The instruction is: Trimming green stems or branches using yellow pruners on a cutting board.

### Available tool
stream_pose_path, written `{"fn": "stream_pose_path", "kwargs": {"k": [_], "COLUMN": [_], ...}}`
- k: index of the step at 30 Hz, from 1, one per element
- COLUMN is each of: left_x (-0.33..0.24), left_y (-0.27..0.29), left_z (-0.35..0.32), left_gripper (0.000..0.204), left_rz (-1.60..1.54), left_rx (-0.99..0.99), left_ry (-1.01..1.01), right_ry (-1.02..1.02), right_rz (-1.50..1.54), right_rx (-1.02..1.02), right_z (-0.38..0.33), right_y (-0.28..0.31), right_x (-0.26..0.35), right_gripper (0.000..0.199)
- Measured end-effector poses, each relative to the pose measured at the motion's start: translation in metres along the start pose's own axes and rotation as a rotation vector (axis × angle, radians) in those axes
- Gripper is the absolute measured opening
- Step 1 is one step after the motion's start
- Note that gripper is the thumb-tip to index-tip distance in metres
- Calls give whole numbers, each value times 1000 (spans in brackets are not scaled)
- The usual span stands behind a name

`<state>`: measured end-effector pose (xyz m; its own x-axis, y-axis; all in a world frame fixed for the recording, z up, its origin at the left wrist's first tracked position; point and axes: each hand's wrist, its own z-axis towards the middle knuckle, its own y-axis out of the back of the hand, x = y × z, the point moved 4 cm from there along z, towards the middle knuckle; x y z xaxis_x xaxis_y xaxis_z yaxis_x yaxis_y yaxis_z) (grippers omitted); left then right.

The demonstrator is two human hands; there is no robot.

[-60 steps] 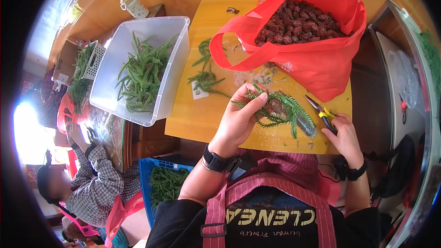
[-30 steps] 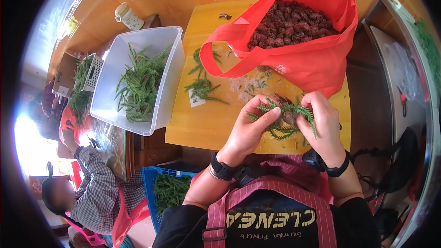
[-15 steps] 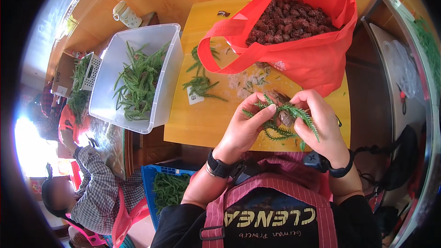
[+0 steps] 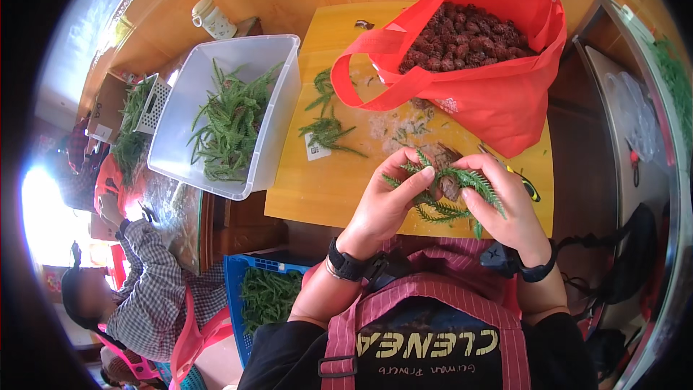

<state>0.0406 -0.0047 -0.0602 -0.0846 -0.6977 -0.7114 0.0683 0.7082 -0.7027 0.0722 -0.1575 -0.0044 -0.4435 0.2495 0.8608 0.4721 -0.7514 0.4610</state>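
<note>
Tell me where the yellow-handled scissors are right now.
In the head view, the yellow-handled scissors lie on the yellow board at the person's right, just below the red bag and partly hidden behind the right hand.

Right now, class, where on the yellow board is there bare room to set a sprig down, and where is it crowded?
The barest patch of the yellow board lies at its near left, between the clear tub and the left hand. The far left corner is also open. The middle is littered with green sprigs and crumbs; the red bag fills the right, and both hands, including the right hand, crowd the near edge.
</note>
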Motion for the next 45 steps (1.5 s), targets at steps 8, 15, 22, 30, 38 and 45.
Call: {"fn": "stream_pose_path", "kwargs": {"k": [8,15,22,30,38,45], "left_x": [-5,-11,-11,-8,-28,-129], "left_y": [-3,-15,-42,-62,-70,-37], "left_z": [-21,-51,-81,-104,-109,-106], "left_gripper": [30,46,28,20,10,9], "left_rz": [99,169,320,360,724,596], "left_rx": [36,168,90,109,108,-231], "left_ry": [-8,-49,35,-113,-282,-399], "right_ry": [-58,-2,55,142,150,40], "right_rz": [80,168,295,345,380,432], "right_rx": [-72,-188,-261,-275,-240,-160], "right_z": [-11,-30,-55,-74,-77,-67], "right_y": [-6,-8,-12,-17,-21,7], "right_x": [7,23,34,51,53,22], "right_gripper": [21,15,15,14,25,53]}}
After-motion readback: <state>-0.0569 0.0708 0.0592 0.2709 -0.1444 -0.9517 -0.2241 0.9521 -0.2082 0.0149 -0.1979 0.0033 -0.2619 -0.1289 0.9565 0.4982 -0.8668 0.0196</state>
